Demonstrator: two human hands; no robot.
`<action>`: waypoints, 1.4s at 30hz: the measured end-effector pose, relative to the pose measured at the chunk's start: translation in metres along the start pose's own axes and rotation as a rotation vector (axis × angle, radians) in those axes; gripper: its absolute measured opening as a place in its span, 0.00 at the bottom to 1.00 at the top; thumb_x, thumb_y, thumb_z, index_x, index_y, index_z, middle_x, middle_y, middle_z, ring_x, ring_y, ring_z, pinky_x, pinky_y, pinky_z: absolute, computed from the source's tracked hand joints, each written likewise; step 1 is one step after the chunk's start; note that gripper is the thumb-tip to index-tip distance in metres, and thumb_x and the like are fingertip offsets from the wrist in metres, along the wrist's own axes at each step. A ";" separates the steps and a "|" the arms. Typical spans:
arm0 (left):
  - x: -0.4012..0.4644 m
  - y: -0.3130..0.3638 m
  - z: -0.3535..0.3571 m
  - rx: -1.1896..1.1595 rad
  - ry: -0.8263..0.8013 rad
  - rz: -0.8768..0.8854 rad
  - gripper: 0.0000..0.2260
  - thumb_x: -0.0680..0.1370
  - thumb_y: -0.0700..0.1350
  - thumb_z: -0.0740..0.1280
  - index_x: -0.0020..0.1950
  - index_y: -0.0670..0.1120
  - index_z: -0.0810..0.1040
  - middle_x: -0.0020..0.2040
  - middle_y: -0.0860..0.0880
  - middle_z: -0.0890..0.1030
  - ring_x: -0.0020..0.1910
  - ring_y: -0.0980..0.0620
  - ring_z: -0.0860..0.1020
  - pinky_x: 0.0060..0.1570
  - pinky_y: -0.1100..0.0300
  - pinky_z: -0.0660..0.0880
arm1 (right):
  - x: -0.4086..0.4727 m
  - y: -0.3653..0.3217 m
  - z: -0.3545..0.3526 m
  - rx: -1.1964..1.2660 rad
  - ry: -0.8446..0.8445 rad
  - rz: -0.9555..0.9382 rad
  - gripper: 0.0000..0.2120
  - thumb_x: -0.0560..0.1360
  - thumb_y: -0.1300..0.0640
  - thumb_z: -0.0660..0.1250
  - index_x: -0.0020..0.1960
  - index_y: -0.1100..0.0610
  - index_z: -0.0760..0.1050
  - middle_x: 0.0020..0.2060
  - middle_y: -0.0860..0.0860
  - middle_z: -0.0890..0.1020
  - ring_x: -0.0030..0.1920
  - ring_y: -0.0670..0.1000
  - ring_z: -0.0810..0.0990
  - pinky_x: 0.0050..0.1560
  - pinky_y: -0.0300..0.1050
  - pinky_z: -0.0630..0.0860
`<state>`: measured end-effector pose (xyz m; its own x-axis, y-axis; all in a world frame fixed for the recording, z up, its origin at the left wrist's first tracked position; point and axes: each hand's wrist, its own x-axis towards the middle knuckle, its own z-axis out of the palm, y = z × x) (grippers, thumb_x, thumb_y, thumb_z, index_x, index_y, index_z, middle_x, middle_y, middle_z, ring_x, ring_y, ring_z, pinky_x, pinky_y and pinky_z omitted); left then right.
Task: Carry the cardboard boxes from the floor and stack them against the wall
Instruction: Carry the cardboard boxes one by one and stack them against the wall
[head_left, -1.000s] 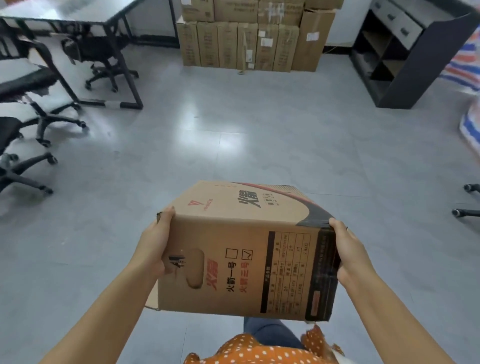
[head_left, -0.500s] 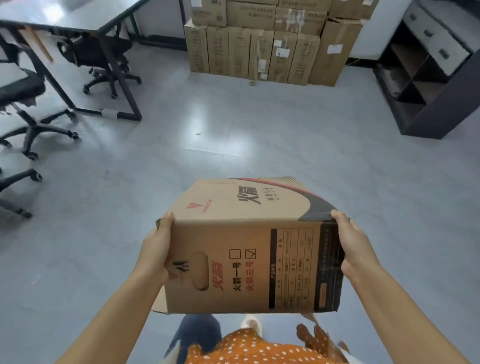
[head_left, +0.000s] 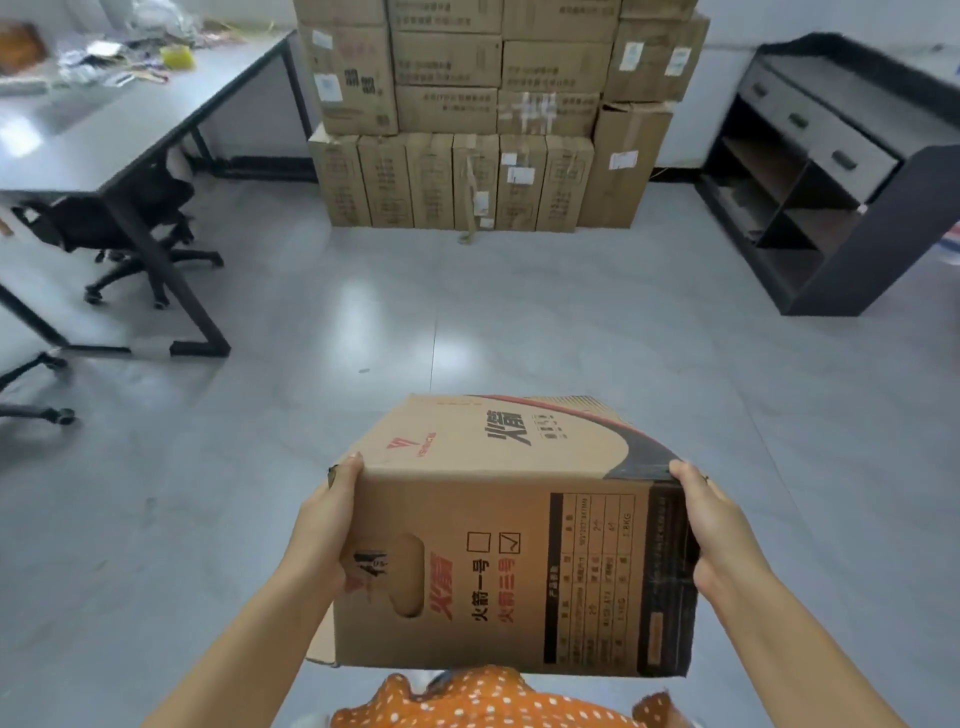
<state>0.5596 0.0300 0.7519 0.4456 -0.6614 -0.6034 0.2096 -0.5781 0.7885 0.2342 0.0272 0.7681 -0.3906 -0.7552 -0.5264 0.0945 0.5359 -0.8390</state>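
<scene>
Both hands clamp the printed cardboard box (head_left: 511, 540) from its sides in the lower centre of the frame, the left hand (head_left: 324, 530) with its fingers wrapped round the left edge and the right hand (head_left: 709, 530) pressed flat along the dark right edge. To carry it well, I would keep even inward pressure, hold it level and low enough to see the grey floor (head_left: 519, 322), and walk straight toward the stacked boxes (head_left: 483, 114) at the upper centre. It is a tan carton with red and black lettering, a table of figures and a punched handle slot, tilted slightly.
</scene>
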 end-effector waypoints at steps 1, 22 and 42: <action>0.016 0.021 0.005 0.013 -0.015 0.015 0.18 0.75 0.64 0.61 0.55 0.52 0.73 0.46 0.49 0.78 0.43 0.48 0.77 0.31 0.58 0.72 | 0.009 -0.011 0.013 0.013 0.014 -0.005 0.12 0.77 0.44 0.62 0.50 0.50 0.78 0.43 0.54 0.85 0.46 0.54 0.82 0.41 0.50 0.76; 0.310 0.325 0.171 -0.042 -0.010 0.153 0.14 0.76 0.64 0.60 0.44 0.54 0.74 0.46 0.49 0.79 0.42 0.47 0.77 0.38 0.56 0.72 | 0.321 -0.283 0.234 0.112 -0.017 -0.162 0.09 0.78 0.45 0.62 0.50 0.47 0.78 0.40 0.53 0.85 0.44 0.53 0.83 0.36 0.46 0.75; 0.563 0.799 0.327 -0.461 -0.213 0.690 0.15 0.74 0.61 0.66 0.50 0.52 0.80 0.41 0.50 0.84 0.34 0.50 0.82 0.31 0.58 0.75 | 0.561 -0.729 0.461 0.377 -0.043 -0.741 0.13 0.76 0.42 0.63 0.60 0.38 0.76 0.45 0.53 0.84 0.45 0.54 0.83 0.39 0.48 0.77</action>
<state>0.6937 -0.9606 1.0031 0.4399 -0.8963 0.0562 0.3052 0.2080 0.9293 0.3681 -0.9610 1.0209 -0.4375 -0.8806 0.1818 0.1303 -0.2622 -0.9562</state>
